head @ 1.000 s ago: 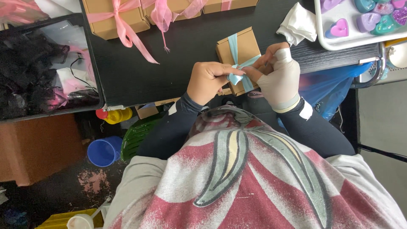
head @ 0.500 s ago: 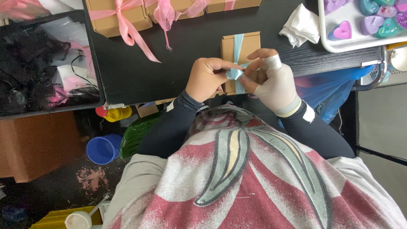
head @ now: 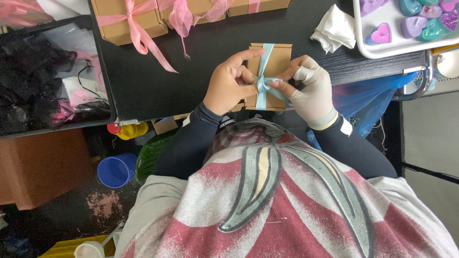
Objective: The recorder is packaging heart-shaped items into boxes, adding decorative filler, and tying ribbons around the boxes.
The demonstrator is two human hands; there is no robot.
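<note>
Two hands (head: 229, 86) (head: 308, 91) pinch one ribbon (head: 262, 86); one box (head: 276, 59).

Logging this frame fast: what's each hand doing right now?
Left hand: closed, pinching the light blue ribbon on the brown box.
Right hand, gloved: closed, pinching the same ribbon at the knot.

A black table (head: 158, 91) with a wood-grain top carried everything. A small brown cardboard box (head: 276, 57) wrapped in light blue ribbon (head: 267, 53) lay near its front edge, while more brown boxes (head: 122, 19) tied with pink ribbon (head: 143, 40) sat along the far edge. A crumpled white cloth (head: 334, 29) lay to the right, just beside a white tray (head: 370, 48) of heart-shaped pieces in purple, pink and teal.
</note>
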